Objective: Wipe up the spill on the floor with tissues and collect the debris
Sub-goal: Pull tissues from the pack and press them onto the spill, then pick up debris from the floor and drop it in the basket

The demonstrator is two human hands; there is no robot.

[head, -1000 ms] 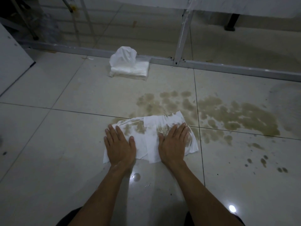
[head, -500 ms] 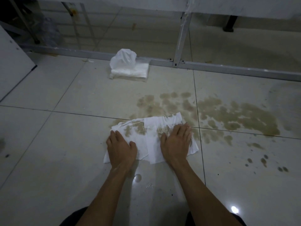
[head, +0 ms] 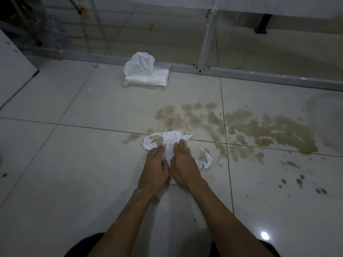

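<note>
White tissues point(head: 171, 139), stained brown, lie bunched on the pale tiled floor point(head: 74, 164) at the near left edge of a brown spill point(head: 259, 130). My left hand point(head: 155, 167) and my right hand point(head: 183, 164) sit side by side on the tissues, fingers curled into them and squeezing them together. A loose tail of tissue sticks out to the right of my right hand. The spill spreads right across two tiles, with small splashes point(head: 300, 182) further right.
A pack of tissues point(head: 146, 76) in clear wrap lies beyond, against a grey metal frame rail point(head: 259, 75). A white panel point(head: 13, 71) stands at the left. A dark furniture leg point(head: 262, 25) is at the far right.
My hands were flat and apart on the spread tissues. They have since slid together and gathered the tissues into a crumpled bunch between them.
</note>
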